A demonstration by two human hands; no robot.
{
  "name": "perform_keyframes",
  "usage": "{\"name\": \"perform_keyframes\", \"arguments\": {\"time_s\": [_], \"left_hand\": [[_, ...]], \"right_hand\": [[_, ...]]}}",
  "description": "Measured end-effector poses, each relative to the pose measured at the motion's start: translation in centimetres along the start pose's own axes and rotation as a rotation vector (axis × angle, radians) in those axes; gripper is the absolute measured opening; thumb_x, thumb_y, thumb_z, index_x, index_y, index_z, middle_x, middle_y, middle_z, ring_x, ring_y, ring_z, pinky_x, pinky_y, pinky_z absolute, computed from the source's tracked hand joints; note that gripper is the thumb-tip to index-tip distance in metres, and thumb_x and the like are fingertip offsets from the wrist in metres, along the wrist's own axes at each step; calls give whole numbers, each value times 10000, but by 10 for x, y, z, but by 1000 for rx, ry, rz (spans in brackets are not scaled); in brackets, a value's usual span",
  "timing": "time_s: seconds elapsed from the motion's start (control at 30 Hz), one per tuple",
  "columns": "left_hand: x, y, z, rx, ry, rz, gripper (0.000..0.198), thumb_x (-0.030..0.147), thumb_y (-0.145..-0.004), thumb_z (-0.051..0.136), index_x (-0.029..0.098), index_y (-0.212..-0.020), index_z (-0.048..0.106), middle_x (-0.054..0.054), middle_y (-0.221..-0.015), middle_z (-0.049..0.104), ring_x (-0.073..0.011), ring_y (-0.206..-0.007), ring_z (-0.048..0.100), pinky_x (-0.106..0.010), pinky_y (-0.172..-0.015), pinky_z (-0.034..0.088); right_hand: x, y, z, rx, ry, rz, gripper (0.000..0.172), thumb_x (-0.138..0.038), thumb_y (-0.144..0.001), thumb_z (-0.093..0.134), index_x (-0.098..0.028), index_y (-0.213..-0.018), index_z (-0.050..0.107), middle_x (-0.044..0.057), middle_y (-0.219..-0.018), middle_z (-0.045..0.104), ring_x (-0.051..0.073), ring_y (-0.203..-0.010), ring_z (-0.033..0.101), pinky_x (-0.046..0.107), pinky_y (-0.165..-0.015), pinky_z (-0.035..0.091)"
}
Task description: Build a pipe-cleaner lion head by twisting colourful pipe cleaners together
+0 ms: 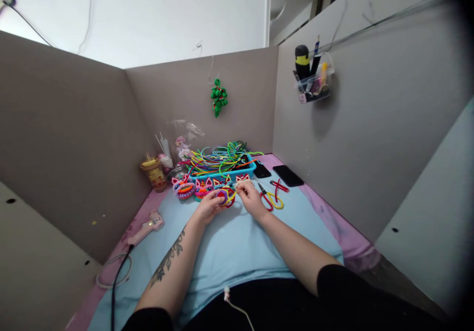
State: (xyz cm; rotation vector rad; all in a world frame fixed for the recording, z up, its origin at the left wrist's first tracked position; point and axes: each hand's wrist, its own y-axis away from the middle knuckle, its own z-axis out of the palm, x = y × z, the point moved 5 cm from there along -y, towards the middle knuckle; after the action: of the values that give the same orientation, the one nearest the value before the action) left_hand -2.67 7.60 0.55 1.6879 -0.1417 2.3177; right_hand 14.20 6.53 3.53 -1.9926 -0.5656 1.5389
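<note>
My left hand point(208, 205) and my right hand point(251, 198) meet over the light blue cloth point(229, 247), both closed on a small round pipe-cleaner craft piece point(225, 196) in purple, red and yellow. The left fingers grip its left side. The right fingers pinch a strand at its right edge. Just behind it stands a row of finished colourful pieces with pointed ears point(202, 188). A turquoise basket point(237, 169) full of loose coloured pipe cleaners sits behind those.
Red and yellow scissors point(272, 195) lie right of my right hand, with two dark phones point(288, 175) beyond. A pink glue gun point(146, 226) with its black cord lies at left. A lidded cup point(153, 172) stands by the grey partition. A green ornament point(218, 97) hangs on the back wall.
</note>
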Motion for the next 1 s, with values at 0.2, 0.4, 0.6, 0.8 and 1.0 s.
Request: {"name": "perform_keyframes", "arguments": {"time_s": [0.2,0.4,0.6,0.8,1.0], "left_hand": [[5,-2,-6,91,114,65,280,169,-675,705,148,-942,622,-61,-875,664,-126,-695,633,-225,-621,528],[4,-1,-2,62,106,83,327,173,-676,707,167,-989,614,-40,-878,661,-124,-708,632,-234,-638,532],[1,2,3,-1,4,51,400,207,-651,740,175,-1028,610,-48,-922,655,-135,-727,629,-238,-623,526],[2,7,10,-91,-70,11,470,232,-627,762,175,-1064,599,-64,-965,653,-157,-763,630,-243,-624,509],[0,10,12,-115,-82,-19,505,242,-606,776,176,-1074,597,-70,-987,647,-161,-776,627,-250,-640,496]], "right_hand": [[28,5,20,-8,-446,329,407,-345,-690,640,-220,-1047,490,-30,-673,534,123,-568,483,256,-550,384],[26,11,33,-106,-507,408,266,-393,-651,675,-185,-789,582,-42,-582,519,95,-512,428,237,-518,314],[19,7,20,-57,-328,330,226,-359,-672,660,-178,-589,553,-29,-588,514,116,-577,429,260,-580,332],[20,2,15,-83,-215,238,146,-287,-647,663,-185,-603,568,-8,-694,550,126,-621,441,267,-614,356],[26,1,18,-123,-255,304,181,-303,-614,695,-196,-733,612,-15,-715,539,122,-615,434,266,-616,371]]}}
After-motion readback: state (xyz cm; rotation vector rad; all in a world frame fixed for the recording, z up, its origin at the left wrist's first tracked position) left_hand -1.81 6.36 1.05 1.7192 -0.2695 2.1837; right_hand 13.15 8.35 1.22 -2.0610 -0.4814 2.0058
